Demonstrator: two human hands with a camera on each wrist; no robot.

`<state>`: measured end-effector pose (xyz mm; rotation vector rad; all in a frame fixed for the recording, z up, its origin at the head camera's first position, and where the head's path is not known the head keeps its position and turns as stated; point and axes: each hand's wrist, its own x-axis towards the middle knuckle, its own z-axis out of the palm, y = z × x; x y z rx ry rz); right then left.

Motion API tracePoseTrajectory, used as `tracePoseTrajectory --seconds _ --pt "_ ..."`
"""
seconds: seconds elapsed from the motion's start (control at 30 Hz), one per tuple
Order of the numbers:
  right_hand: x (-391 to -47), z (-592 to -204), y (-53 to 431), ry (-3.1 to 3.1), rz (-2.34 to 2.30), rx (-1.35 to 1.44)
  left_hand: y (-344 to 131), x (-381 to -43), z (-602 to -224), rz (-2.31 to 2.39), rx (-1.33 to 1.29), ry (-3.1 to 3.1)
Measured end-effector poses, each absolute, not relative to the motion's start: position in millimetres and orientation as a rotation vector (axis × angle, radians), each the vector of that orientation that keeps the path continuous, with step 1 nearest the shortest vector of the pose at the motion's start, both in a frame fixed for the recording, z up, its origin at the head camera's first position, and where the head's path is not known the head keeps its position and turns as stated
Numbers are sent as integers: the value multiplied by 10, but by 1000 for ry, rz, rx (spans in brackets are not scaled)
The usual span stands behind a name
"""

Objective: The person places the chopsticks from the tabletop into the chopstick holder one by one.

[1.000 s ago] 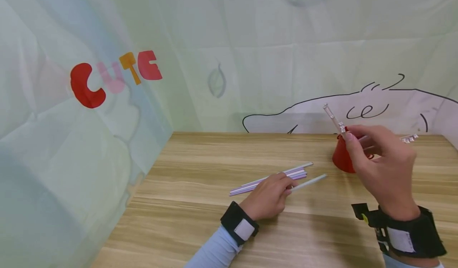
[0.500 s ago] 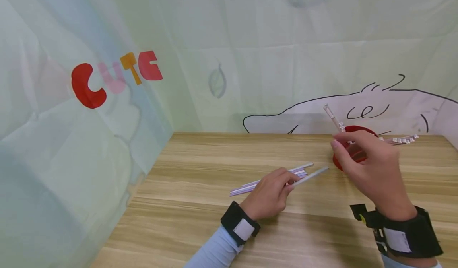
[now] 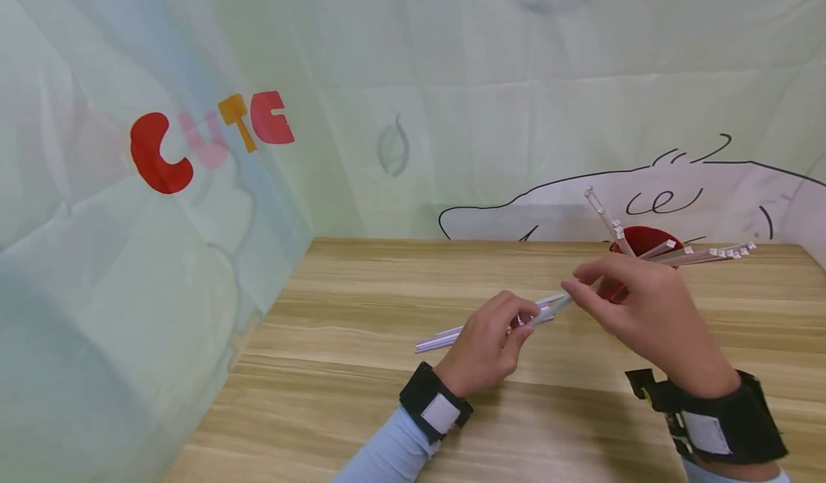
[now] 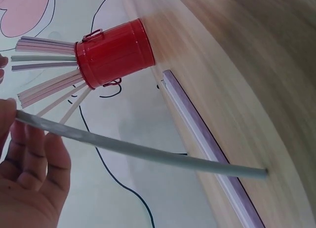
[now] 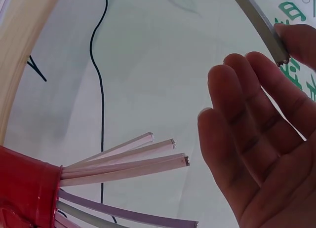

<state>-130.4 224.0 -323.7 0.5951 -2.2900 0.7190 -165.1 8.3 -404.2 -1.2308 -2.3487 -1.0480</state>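
Pale green printed backdrop [image 3: 413, 96] runs along far and left sides, "CUTE" lettering on the left part. Wood-grain tabletop [image 3: 361, 275] in front of it. Light blue sleeves [image 3: 387, 451] come in from the near edge. Right hand [image 3: 652, 311]: in the air on the near side of the bucket, fingers loosely spread, thumb and index around one end of the grey strip; can't tell if they press on it. Left hand [image 3: 487, 340]: left of that, pinching the same strip between thumb and fingers. Black wristband [image 3: 442, 400] on the left wrist, similar one on the right. Red bucket [image 4: 116, 53] upright at far right, partly hidden by the right hand; pink, purple and grey strips [image 5: 123, 170] stand in it, fanned left and right. Bundle of purple and white strips [image 3: 439, 341] lies flat, left of the bucket, partly behind the left hand. Grey strip [image 4: 148, 152]: slanted between the hands, crossing in front of the bundle.
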Motion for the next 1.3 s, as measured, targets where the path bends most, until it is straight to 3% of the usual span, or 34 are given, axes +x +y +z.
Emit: tracePoseTrajectory --seconds 0.77,1.3 --pt "-1301 -3203 2192 -2201 774 706 120 -1642 -4050 -1092 -1192 -2331" --pt "-1160 -3050 2325 -1891 880 524 122 -1666 -4124 -914 -1176 -2387"
